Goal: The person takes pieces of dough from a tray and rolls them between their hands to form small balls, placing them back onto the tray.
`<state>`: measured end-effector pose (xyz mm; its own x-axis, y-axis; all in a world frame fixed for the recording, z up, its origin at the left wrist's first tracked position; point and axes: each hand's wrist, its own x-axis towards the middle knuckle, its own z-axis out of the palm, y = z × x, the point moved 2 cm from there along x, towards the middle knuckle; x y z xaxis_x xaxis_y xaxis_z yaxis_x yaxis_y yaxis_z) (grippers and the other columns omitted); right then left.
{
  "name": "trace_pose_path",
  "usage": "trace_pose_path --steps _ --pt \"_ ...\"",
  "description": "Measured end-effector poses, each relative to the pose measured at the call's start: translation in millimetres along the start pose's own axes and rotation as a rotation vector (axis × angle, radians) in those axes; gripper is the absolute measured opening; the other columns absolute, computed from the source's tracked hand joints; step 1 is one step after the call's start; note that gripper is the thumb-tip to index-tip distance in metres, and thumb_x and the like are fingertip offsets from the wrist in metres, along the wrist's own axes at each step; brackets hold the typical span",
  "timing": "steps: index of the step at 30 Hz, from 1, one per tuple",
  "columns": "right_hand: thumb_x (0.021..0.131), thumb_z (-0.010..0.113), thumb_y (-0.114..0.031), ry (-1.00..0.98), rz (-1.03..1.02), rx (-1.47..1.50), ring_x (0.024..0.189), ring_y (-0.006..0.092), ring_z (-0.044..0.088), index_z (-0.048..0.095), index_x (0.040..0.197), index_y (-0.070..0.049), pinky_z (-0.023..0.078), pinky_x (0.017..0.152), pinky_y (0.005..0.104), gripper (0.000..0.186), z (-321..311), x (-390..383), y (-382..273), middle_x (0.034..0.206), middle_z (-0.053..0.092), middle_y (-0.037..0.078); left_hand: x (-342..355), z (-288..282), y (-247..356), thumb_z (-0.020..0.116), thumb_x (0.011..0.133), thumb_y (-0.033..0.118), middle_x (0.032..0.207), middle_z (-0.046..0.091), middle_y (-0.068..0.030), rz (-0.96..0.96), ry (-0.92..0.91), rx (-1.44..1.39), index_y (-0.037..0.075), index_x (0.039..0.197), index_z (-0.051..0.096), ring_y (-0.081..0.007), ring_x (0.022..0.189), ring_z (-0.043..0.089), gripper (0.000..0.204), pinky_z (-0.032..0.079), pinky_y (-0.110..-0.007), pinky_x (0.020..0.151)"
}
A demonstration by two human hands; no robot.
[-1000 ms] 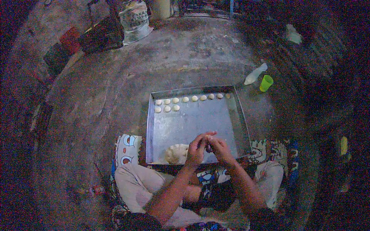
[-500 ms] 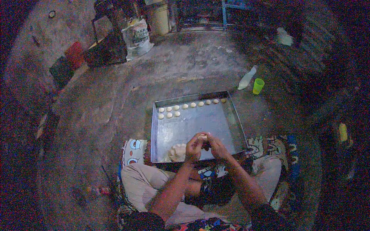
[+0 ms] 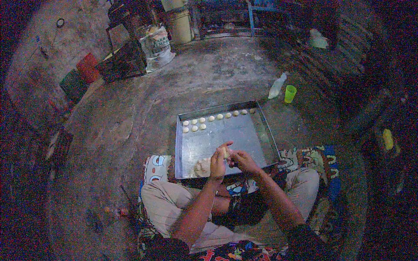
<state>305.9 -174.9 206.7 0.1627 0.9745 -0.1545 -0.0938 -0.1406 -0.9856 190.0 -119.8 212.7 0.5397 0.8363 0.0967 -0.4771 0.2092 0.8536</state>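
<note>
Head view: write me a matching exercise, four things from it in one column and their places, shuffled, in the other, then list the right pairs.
Things
1. Translucent yellow-green plastic cup
2. Large pale lump of dough
3. Small round pale dough pieces
4. Bulky white sack

Places
A. In two rows along the far side of the shallow rectangular metal tray
B. Toward the back of the room, left of centre
C. On the grey floor, beyond the tray's far right corner
D. Near the tray's close edge, beside the left hand

Pairs
1-C; 2-D; 3-A; 4-B
</note>
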Motion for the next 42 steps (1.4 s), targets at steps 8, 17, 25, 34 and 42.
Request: trace_pose_path --steps 8,17,25,34,42 --pt "0.100 0.049 -0.035 0.147 -0.048 0.154 0.072 0.0072 0.052 0.064 0.094 -0.004 0.042 0.064 0.0254 0.035 14 -9 -14 0.083 0.061 -0.002 -16 12 4 0.038 0.103 0.034 0.122 0.055 -0.0069 0.154 -0.159 0.246 0.005 0.123 0.053 -0.0171 0.101 0.057 0.038 0.048 -0.031 0.086" --pt "0.100 0.046 -0.038 0.286 -0.130 -0.368 0.062 0.0086 0.051 0.065 0.085 -0.004 0.041 0.058 0.0276 0.042 30 -41 -16 0.070 0.059 0.000 -34 0 0 0.044 0.102 0.029 0.109 0.066 -0.0122 0.151 -0.003 0.321 0.001 0.109 0.061 -0.0153 0.080 0.060 0.033 0.051 -0.028 0.072" --pt "0.101 0.046 -0.036 0.169 -0.156 -0.324 0.072 0.0101 0.053 0.061 0.098 -0.002 0.043 0.063 0.0269 0.037 49 -50 29 0.081 0.059 0.002 -41 -36 -26 0.043 0.102 0.037 0.114 0.066 -0.0113 0.113 -0.119 0.121 0.001 0.115 0.062 -0.0083 0.075 0.055 0.043 0.045 -0.023 0.066" --pt "0.098 0.049 -0.035 0.265 -0.252 0.041 0.058 0.0121 0.049 0.059 0.075 -0.003 0.039 0.054 0.0281 0.041 19 -46 42 0.065 0.055 0.003 -48 -26 -42 0.050 0.098 0.037 0.132 0.054 -0.0060 -0.001 -0.302 0.092 0.002 0.128 0.056 -0.0121 0.102 0.053 0.046 0.044 -0.028 0.084" --pt "0.098 0.045 -0.043 0.485 -0.178 -0.202 0.050 0.0114 0.045 0.057 0.060 -0.005 0.034 0.048 0.0309 0.055 19 -51 22 0.053 0.051 0.002 -37 -35 -46 0.060 0.095 0.027 0.109 0.061 -0.0063 0.083 -0.156 0.451 0.003 0.112 0.063 -0.0163 0.094 0.060 0.030 0.048 -0.029 0.084"
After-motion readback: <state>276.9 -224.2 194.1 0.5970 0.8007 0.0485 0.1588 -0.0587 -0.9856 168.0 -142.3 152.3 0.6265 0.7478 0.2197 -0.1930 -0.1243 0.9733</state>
